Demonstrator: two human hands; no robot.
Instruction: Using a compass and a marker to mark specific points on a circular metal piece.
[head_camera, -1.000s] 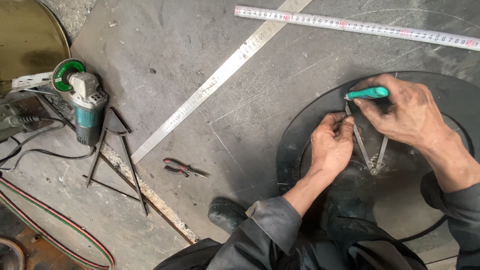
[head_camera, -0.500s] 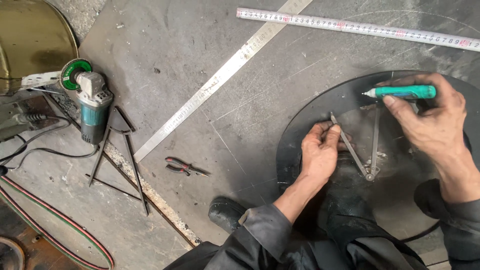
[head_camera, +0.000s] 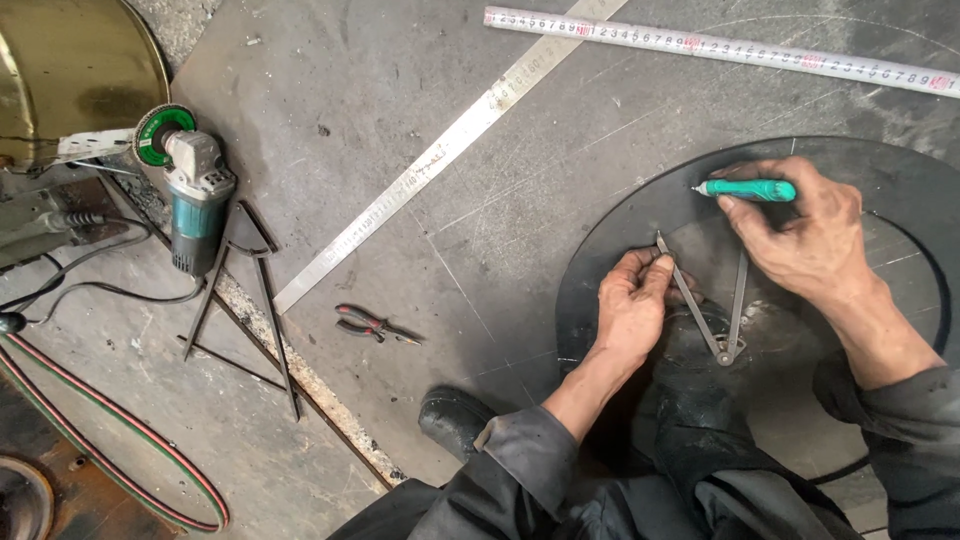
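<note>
Dividers (head_camera: 715, 305) are lying spread on the dark round plate (head_camera: 600, 260); my left hand (head_camera: 632, 305) is pinching one leg's tip, while my right hand (head_camera: 800, 235) is gripping a green marker (head_camera: 750, 189). I'm judging this the marking-out step; next calls for steadying that point.

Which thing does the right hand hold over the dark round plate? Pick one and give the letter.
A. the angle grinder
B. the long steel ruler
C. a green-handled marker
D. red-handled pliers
C: the right hand grips a green-handled marker above the dark round plate, while the left hand steadies a leg of the metal dividers.
</note>
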